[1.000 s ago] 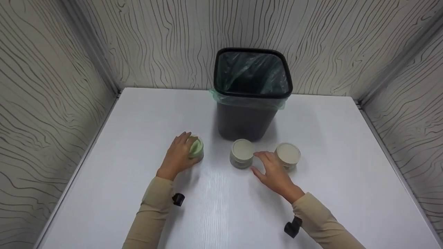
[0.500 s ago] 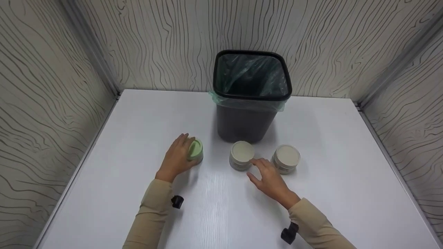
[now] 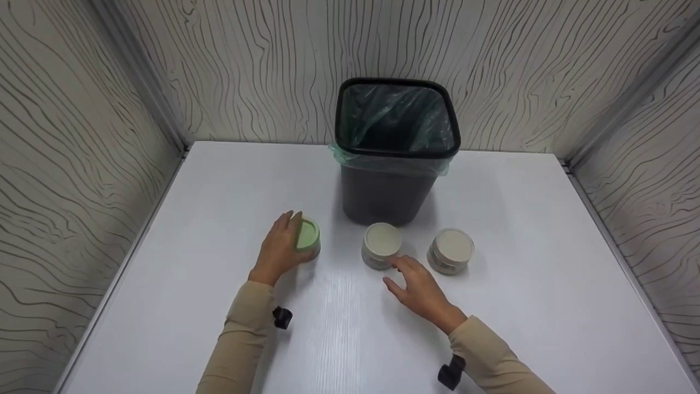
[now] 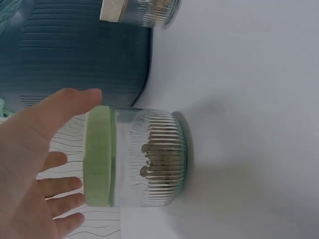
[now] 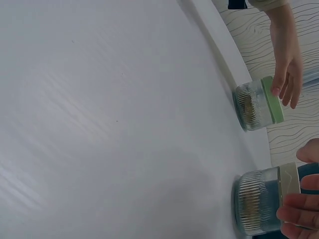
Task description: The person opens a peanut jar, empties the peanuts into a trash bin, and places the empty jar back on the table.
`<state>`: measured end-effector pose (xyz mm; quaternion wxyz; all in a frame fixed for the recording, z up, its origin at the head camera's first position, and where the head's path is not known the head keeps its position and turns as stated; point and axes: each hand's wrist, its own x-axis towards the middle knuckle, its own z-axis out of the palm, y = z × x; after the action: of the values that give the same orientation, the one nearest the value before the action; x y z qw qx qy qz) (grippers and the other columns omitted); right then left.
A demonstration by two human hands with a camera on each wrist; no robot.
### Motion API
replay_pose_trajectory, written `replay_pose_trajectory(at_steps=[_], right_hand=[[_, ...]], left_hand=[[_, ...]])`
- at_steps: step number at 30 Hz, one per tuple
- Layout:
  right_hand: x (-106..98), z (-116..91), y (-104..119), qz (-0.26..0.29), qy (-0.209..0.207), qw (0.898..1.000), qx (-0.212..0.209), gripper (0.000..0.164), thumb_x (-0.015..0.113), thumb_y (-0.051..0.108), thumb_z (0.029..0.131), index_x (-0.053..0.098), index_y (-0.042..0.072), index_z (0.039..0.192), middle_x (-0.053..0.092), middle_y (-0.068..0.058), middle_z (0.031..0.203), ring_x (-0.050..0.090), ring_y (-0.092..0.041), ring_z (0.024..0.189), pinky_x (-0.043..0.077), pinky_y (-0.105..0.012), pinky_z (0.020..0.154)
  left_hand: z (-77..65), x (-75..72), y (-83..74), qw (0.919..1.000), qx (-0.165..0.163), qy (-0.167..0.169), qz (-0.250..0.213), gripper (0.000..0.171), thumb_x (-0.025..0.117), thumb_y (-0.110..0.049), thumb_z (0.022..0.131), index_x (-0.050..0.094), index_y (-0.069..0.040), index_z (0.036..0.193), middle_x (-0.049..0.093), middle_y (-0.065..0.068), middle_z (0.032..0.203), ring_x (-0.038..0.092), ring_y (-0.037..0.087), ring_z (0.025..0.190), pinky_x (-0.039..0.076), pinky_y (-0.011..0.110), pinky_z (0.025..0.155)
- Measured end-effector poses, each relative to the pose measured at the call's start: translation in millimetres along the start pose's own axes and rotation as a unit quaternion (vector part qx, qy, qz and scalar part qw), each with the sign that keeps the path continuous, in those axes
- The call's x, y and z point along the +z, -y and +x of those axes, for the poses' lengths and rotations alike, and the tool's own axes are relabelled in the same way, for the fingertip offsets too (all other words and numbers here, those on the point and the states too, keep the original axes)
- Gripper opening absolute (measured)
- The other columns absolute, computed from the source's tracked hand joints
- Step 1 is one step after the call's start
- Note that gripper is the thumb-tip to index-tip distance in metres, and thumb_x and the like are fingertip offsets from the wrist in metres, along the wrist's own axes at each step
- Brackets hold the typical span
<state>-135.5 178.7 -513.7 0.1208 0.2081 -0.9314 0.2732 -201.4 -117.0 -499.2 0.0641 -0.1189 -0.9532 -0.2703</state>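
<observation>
Nearest of all, two tan sleeves [image 3: 239, 328] reach in from the bottom edge, and here's the right hand [image 3: 420, 293], thumb and fingers spread, not closed round anything. The middle jar [image 3: 382, 241] sits just ahead of it and slightly left, standing upright, and the right hand is clearly the nearer of the two; fingertips overlap the jar's lower side from above, though whether they touch it I can't tell. Over to the left hand [image 3: 276, 251]: it's right at the green jar [image 4: 149, 159], long fingers fairly straight along the lid's left side, thumb by its near edge, so the lid lies between them, with no firm grip to be seen. That jar stands upright too, ribbed clear glass, brownish bits low down inside, its axis straight up from the table [image 3: 350, 339]. And the right jar [image 3: 453, 249], pale-lidded, stands beyond the right hand and off to its right, apart from the fingers. Underneath it all, that table: white, smooth, flat, with a gap between each pair of jars. Close behind the middle jar rises the dark bin [image 3: 383, 194], mouth up, a greenish liner [image 3: 391, 163] folded over its rim, and behind that, the wood-grain wall [image 3: 262, 82].
</observation>
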Motion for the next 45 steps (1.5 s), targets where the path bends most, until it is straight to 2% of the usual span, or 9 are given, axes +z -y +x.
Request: replay_pose_trajectory(at_steps=[4, 7, 11, 14, 26, 30, 37, 45], right_hand=[[1.9, 0.7, 2.6, 0.008, 0.012, 1.0, 0.002, 0.031, 0.073, 0.012, 0.083, 0.062, 0.002, 0.111, 0.065, -0.012, 0.099, 0.065, -0.022, 0.093, 0.058, -0.035, 0.079], [2.7, 0.9, 5.2, 0.034, 0.042, 0.998, 0.019, 0.03, 0.071, 0.014, 0.085, 0.061, 0.002, 0.111, 0.065, -0.013, 0.102, 0.065, -0.025, 0.096, 0.058, -0.037, 0.083], [3.1, 0.3, 7.8, 0.067, 0.081, 0.994, 0.039, 0.029, 0.068, 0.016, 0.088, 0.061, 0.003, 0.113, 0.065, -0.013, 0.106, 0.065, -0.026, 0.1, 0.057, -0.04, 0.086], [3.6, 0.1, 8.1, 0.081, 0.095, 0.991, 0.043, 0.03, 0.067, 0.016, 0.089, 0.062, 0.003, 0.116, 0.066, -0.013, 0.108, 0.065, -0.025, 0.101, 0.057, -0.04, 0.087], [10.5, 1.0, 3.4, 0.136, 0.114, 0.982, 0.06, 0.026, 0.064, 0.017, 0.092, 0.062, 0.0, 0.111, 0.067, -0.015, 0.106, 0.065, -0.026, 0.097, 0.057, -0.04, 0.086], [12.2, 0.2, 2.6, 0.138, 0.117, 0.981, 0.064, 0.026, 0.064, 0.016, 0.091, 0.063, -0.001, 0.111, 0.068, -0.015, 0.105, 0.066, -0.026, 0.096, 0.057, -0.039, 0.086], [13.6, -0.9, 2.6, 0.138, 0.124, 0.981, 0.065, 0.026, 0.064, 0.016, 0.091, 0.063, -0.001, 0.111, 0.068, -0.014, 0.104, 0.066, -0.024, 0.094, 0.057, -0.041, 0.086], [12.7, -1.0, 3.1, 0.139, 0.128, 0.98, 0.069, 0.028, 0.063, 0.018, 0.092, 0.063, -0.002, 0.112, 0.069, -0.014, 0.104, 0.066, -0.025, 0.095, 0.056, -0.041, 0.087]], left_hand=[[1.2, 1.7, 0.1, 0.9994, -0.027, 0.013, -0.015, 0.083, 0.079, -0.029, 0.078, 0.038, 0.001, 0.143, 0.04, 0.029, 0.146, 0.044, 0.043, 0.134, 0.045, 0.054, 0.107], [1.3, 2.4, 0.3, 0.9982, -0.044, 0.027, -0.029, 0.083, 0.078, -0.029, 0.079, 0.036, 0.0, 0.144, 0.038, 0.029, 0.147, 0.044, 0.044, 0.134, 0.046, 0.055, 0.106], [1.1, 4.1, 1.6, 0.9974, -0.049, 0.037, -0.039, 0.084, 0.078, -0.026, 0.078, 0.035, 0.0, 0.145, 0.038, 0.029, 0.146, 0.043, 0.045, 0.133, 0.046, 0.055, 0.106], [1.5, 5.8, 3.5, 0.9973, -0.047, 0.038, -0.042, 0.084, 0.079, -0.025, 0.078, 0.035, 0.001, 0.144, 0.037, 0.03, 0.145, 0.043, 0.045, 0.133, 0.046, 0.056, 0.106], [3.8, 11.4, 9.0, 0.9955, -0.049, 0.03, -0.075, 0.084, 0.08, -0.02, 0.075, 0.036, 0.001, 0.143, 0.042, 0.03, 0.137, 0.047, 0.044, 0.127, 0.047, 0.055, 0.105], [5.1, 10.7, 8.5, 0.9949, -0.048, 0.03, -0.083, 0.083, 0.08, -0.021, 0.075, 0.037, 0.002, 0.142, 0.043, 0.031, 0.134, 0.047, 0.044, 0.125, 0.048, 0.054, 0.104], [8.0, 9.1, 7.9, 0.9933, -0.068, 0.042, -0.084, 0.084, 0.081, -0.023, 0.073, 0.038, 0.002, 0.14, 0.045, 0.03, 0.134, 0.047, 0.042, 0.123, 0.048, 0.052, 0.103], [11.2, 10.9, 6.1, 0.991, -0.089, 0.049, -0.086, 0.084, 0.083, -0.02, 0.069, 0.041, 0.001, 0.139, 0.048, 0.026, 0.134, 0.049, 0.039, 0.126, 0.045, 0.05, 0.109]])
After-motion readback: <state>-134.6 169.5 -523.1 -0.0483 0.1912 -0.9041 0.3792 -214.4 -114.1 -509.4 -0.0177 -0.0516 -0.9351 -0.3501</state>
